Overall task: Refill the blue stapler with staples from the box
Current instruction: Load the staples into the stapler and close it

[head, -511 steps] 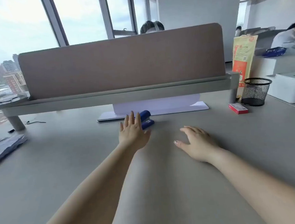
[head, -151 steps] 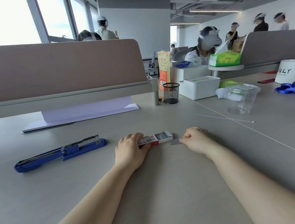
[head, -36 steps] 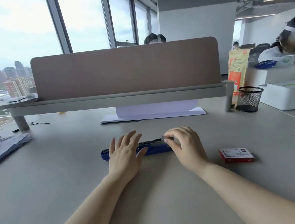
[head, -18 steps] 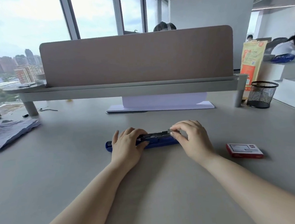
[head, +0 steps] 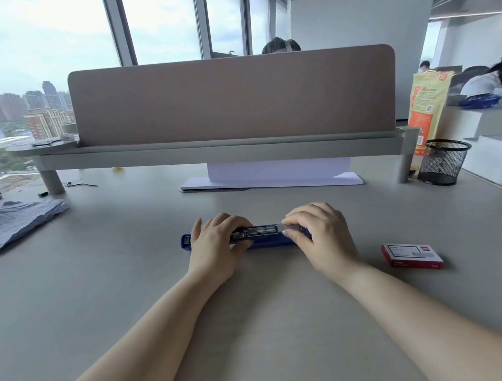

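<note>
The blue stapler (head: 266,242) lies opened out flat on the grey desk, its metal staple channel facing up. My left hand (head: 218,247) is curled over the stapler's left half and holds it down. My right hand (head: 319,233) pinches a short silver strip of staples (head: 285,227) with thumb and forefinger at the right end of the channel. The red and white staple box (head: 411,256) rests on the desk to the right of my right hand, apart from it.
A brown desk divider (head: 230,98) on a grey shelf runs across the back, with white paper (head: 273,179) under it. A black mesh pen cup (head: 442,161) and an orange bag (head: 427,101) stand back right. Crumpled grey cloth (head: 15,224) lies at far left.
My left hand has closed more tightly over the stapler's left half. My right hand still pinches the staple strip at the channel's right end. The camera view has shifted slightly.
</note>
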Demonstrator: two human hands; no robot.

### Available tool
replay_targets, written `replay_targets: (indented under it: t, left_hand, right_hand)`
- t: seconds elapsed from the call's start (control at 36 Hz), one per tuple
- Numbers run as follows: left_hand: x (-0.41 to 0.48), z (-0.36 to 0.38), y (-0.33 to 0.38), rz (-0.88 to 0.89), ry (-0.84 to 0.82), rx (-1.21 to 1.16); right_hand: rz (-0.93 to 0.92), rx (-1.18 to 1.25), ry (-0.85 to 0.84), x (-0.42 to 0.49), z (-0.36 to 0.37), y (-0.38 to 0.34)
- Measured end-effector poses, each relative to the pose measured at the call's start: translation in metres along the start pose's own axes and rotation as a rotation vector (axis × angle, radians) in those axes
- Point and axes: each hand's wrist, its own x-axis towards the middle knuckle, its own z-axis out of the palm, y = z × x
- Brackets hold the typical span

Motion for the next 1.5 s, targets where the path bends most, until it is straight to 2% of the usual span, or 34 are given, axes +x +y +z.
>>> replay_targets:
  t: [0.61, 0.81, 1.11, 1.17, 1.25, 1.31, 1.36, 1.42, 1.5]
  left_hand:
    - [0.000, 0.002, -0.003, 0.035, -0.005, 0.007]
    - [0.002, 0.003, -0.005, -0.003, -0.003, 0.009]
    - [0.003, 0.003, -0.006, -0.049, -0.001, 0.099]
    - [0.000, -0.002, -0.007, -0.107, 0.023, 0.156]
    - [-0.005, -0.010, -0.010, -0.333, 0.011, 0.231]
    - [-0.009, -0.017, -0.012, -0.516, -0.047, 0.231]
    - [-0.011, -0.020, -0.015, -0.624, -0.128, 0.248]
    - [-0.012, -0.021, -0.017, -0.647, -0.193, 0.287]
    - [-0.012, -0.018, -0.018, -0.619, -0.204, 0.306]
  right_hand:
    - [-0.004, -0.061, -0.034, 0.000, -0.003, -0.001]
    - [0.085, -0.074, -0.026, -0.001, -0.006, 0.006]
    - [0.272, -0.017, -0.122, -0.002, -0.009, 0.015]
    - [0.282, 0.007, -0.141, -0.001, -0.008, 0.015]
    - [0.303, 0.044, -0.162, -0.001, -0.008, 0.015]
    - [0.323, 0.059, -0.176, -0.002, -0.009, 0.014]
    - [0.341, 0.065, -0.192, -0.003, -0.010, 0.014]
    - [0.347, 0.063, -0.197, -0.004, -0.011, 0.012]
    - [0.344, 0.068, -0.176, -0.004, -0.014, 0.007]
